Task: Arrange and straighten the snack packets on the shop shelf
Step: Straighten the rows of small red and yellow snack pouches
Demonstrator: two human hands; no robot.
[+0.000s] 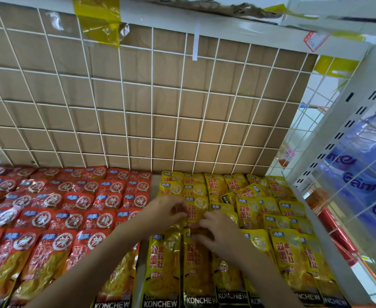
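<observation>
Yellow snack packets (247, 210) lie in overlapping rows on the right half of the shelf; some at the back right sit crooked. Red snack packets (71, 201) fill the left half in neat rows. My left hand (164, 211) has its fingers curled on the left edge of one yellow packet (194, 208) in the middle of the yellow block. My right hand (213, 232) lies over the lower end of that same packet with fingers bent onto it, and covers the tops of the front-row yellow packets.
A white wire grid (151, 103) backed by brown cardboard closes the rear of the shelf. A white slotted upright (347, 130) and wire side panel stand at the right, with blue packs (360, 174) behind. The upper shelf edge (227, 23) hangs overhead.
</observation>
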